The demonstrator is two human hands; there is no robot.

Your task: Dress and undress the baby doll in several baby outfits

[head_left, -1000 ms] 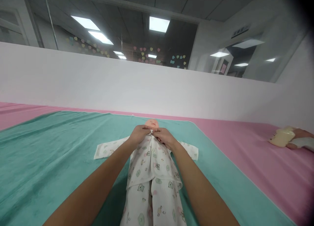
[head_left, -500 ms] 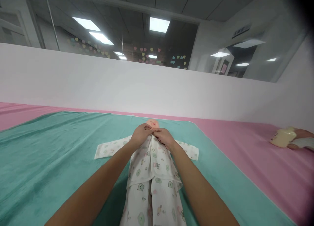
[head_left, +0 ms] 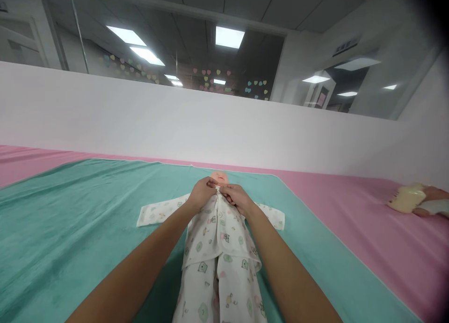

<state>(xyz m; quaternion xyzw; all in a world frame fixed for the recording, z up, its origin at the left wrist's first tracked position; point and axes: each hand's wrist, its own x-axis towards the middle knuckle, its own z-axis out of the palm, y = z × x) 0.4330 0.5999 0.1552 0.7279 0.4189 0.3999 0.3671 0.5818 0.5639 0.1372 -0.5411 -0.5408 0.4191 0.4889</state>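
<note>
A baby doll (head_left: 219,177) lies on its back, its head toward the wall. It wears a white printed top (head_left: 219,229) with long sleeves spread out to both sides, and matching trousers (head_left: 231,290). At the neckline, my left hand (head_left: 203,192) pinches one side of the top's collar just below the doll's chin. My right hand (head_left: 238,197) grips the other side of the collar, fingers curled. A small piece of white cloth shows between the two hands. The fastening itself is too small to make out.
Under the doll lies a teal blanket (head_left: 87,229) over a pink sheet (head_left: 354,211). A low white wall (head_left: 196,126) with glass above it borders the far side. At the far right is another doll (head_left: 414,199) in pale yellow, partly out of view.
My hands have drawn slightly apart at the collar, so white cloth now shows between them. The doll and its clothes lie as before.
</note>
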